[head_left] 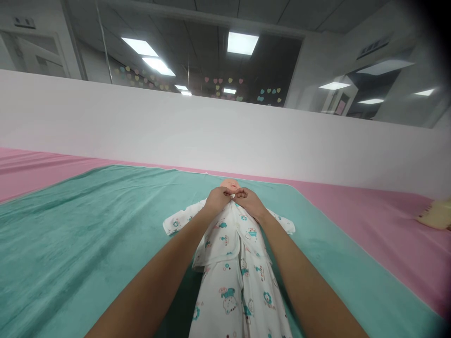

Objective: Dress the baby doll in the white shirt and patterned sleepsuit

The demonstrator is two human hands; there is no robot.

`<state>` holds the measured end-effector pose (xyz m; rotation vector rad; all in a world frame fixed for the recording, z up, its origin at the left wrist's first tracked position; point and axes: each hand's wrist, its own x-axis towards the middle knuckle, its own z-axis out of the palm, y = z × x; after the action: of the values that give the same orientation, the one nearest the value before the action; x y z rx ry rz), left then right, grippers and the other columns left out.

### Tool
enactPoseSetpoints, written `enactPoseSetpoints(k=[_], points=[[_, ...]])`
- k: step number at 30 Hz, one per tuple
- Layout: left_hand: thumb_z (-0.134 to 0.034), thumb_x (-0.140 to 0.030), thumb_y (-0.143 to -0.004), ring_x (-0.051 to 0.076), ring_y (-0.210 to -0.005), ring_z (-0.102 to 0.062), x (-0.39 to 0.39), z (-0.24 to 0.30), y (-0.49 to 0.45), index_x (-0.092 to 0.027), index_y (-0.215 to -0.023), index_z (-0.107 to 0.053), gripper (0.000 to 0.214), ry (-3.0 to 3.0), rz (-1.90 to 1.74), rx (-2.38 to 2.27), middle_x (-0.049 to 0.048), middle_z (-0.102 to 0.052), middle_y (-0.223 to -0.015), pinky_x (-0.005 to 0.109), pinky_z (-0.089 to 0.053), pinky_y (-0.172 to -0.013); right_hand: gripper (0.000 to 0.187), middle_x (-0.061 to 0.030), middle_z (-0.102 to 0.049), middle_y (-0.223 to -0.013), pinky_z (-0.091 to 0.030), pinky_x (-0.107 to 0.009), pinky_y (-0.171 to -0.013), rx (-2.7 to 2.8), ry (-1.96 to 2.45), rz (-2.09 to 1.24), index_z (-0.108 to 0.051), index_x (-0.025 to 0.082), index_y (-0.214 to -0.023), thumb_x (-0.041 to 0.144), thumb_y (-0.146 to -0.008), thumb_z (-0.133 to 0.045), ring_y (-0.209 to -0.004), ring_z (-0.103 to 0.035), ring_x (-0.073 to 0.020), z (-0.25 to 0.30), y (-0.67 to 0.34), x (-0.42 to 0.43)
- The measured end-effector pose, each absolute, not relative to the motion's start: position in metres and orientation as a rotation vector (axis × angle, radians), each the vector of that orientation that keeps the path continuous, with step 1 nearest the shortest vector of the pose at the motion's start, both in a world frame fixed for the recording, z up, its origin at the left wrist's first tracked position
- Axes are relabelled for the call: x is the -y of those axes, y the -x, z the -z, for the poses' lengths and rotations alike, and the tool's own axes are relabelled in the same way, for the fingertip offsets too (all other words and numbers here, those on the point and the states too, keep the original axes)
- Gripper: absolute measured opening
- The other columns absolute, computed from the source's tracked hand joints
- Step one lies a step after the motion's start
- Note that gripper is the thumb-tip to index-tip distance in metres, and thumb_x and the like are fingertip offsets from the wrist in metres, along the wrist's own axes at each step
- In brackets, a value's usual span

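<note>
A baby doll (230,183) lies on its back on a green sheet, its head at the far end. It wears a white printed baby jacket (225,237) with the sleeves spread to both sides, and matching printed trousers (229,300) below. At the neck, my left hand (217,198) pinches the jacket's collar edge. My right hand (249,201) pinches the collar from the other side, fingertips close to the left ones. A small pale piece of the collar shows between them. The jacket front hangs apart lower down.
The green sheet (105,225) covers a pink cloth (369,220), which shows at both sides. A white wall (211,131) with a wide window or mirror above it runs behind. At the far right edge lies a yellowish object (435,215), partly cut off.
</note>
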<state>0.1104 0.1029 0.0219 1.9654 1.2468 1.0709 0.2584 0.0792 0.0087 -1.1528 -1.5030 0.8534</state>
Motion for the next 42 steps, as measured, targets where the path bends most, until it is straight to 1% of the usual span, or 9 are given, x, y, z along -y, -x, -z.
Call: enactPoseSetpoints(k=[8, 12, 16, 19, 23, 27, 33, 38, 42], points=[[-0.055, -0.016, -0.067, 0.018, -0.08, -0.058, -0.098, -0.027, -0.105, -0.015, -0.08, -0.07, 0.02, -1.965, -1.047, -1.119, 0.0034, -0.068, -0.086, 0.025, -0.042, -0.067, 0.034, 0.0004, -0.056, -0.073, -0.038, -0.024, -0.058, 1.467, 1.176, -0.8, -0.054, 0.018, -0.085, 0.035, -0.061, -0.07, -0.064, -0.051, -0.0113, -0.002, -0.26, -0.087], [-0.053, -0.014, -0.066, 0.017, -0.08, -0.058, -0.098, -0.026, -0.104, -0.017, -0.082, -0.071, 0.024, -1.965, -1.044, -1.058, 0.0018, -0.068, -0.087, 0.025, -0.041, -0.07, 0.036, 0.0008, -0.055, -0.079, -0.034, -0.022, -0.052, 1.428, 1.179, -0.82, -0.054, 0.018, -0.085, 0.034, -0.058, -0.072, -0.06, -0.047, -0.0086, -0.005, -0.26, -0.083], [-0.05, -0.014, -0.069, 0.017, -0.08, -0.058, -0.097, -0.027, -0.104, -0.016, -0.088, -0.071, 0.028, -1.923, -1.049, -1.05, 0.0033, -0.069, -0.089, 0.025, -0.042, -0.071, 0.033, 0.0016, -0.052, -0.081, -0.032, -0.021, -0.05, 1.392, 1.132, -0.89, -0.055, 0.018, -0.082, 0.031, -0.057, -0.071, -0.056, -0.042, -0.0062, -0.007, -0.26, -0.08], [-0.05, -0.017, -0.071, 0.017, -0.08, -0.059, -0.096, -0.027, -0.104, -0.015, -0.088, -0.07, 0.026, -1.876, -1.07, -1.079, 0.0054, -0.069, -0.091, 0.026, -0.043, -0.071, 0.031, 0.0015, -0.053, -0.077, -0.03, -0.021, -0.049, 1.381, 1.089, -0.95, -0.056, 0.017, -0.082, 0.03, -0.058, -0.07, -0.054, -0.041, -0.0059, -0.006, -0.261, -0.08], [-0.053, -0.021, -0.071, 0.017, -0.082, -0.059, -0.094, -0.028, -0.103, -0.015, -0.083, -0.071, 0.022, -1.843, -1.065, -1.068, 0.0046, -0.069, -0.089, 0.025, -0.044, -0.073, 0.029, 0.0029, -0.052, -0.068, -0.029, -0.022, -0.049, 1.354, 1.06, -1.004, -0.058, 0.017, -0.082, 0.031, -0.059, -0.07, -0.051, -0.039, -0.0056, -0.006, -0.262, -0.081], [-0.053, -0.025, -0.072, 0.016, -0.074, -0.059, -0.092, -0.03, -0.1, -0.016, -0.084, -0.071, 0.023, -1.791, -1.036, -1.057, 0.0037, -0.069, -0.082, 0.024, -0.044, -0.065, 0.03, 0.0026, -0.052, -0.068, -0.03, -0.021, -0.049, 1.348, 1.087, -0.99, -0.058, 0.017, -0.082, 0.032, -0.059, -0.069, -0.051, -0.038, -0.006, -0.006, -0.261, -0.08], [-0.053, -0.036, -0.073, 0.013, -0.059, -0.052, -0.087, -0.033, -0.097, -0.015, -0.076, -0.068, 0.026, -1.713, -1.026, -1.051, 0.0019, -0.063, -0.067, 0.024, -0.039, -0.054, 0.025, 0.0016, -0.055, -0.083, -0.029, -0.021, -0.049, 1.397, 1.086, -0.942, -0.057, 0.019, -0.081, 0.031, -0.061, -0.066, -0.05, -0.036, -0.0042, -0.007, -0.261, -0.078], [-0.056, -0.035, -0.071, 0.012, -0.065, -0.052, -0.086, -0.033, -0.098, -0.014, -0.08, -0.067, 0.025, -1.705, -1.03, -1.045, 0.0025, -0.063, -0.075, 0.023, -0.039, -0.058, 0.022, 0.002, -0.056, -0.078, -0.028, -0.021, -0.049, 1.414, 1.095, -0.928, -0.056, 0.018, -0.077, 0.028, -0.061, -0.065, -0.05, -0.036, -0.005, -0.008, -0.261, -0.077], [-0.055, -0.033, -0.071, 0.011, -0.061, -0.05, -0.088, -0.032, -0.098, -0.013, -0.078, -0.067, 0.025, -1.702, -1.02, -1.031, 0.0019, -0.061, -0.069, 0.023, -0.037, -0.057, 0.023, 0.0031, -0.053, -0.07, -0.029, -0.021, -0.049, 1.392, 1.123, -0.917, -0.055, 0.018, -0.076, 0.03, -0.06, -0.066, -0.05, -0.037, -0.0059, -0.008, -0.26, -0.078]])
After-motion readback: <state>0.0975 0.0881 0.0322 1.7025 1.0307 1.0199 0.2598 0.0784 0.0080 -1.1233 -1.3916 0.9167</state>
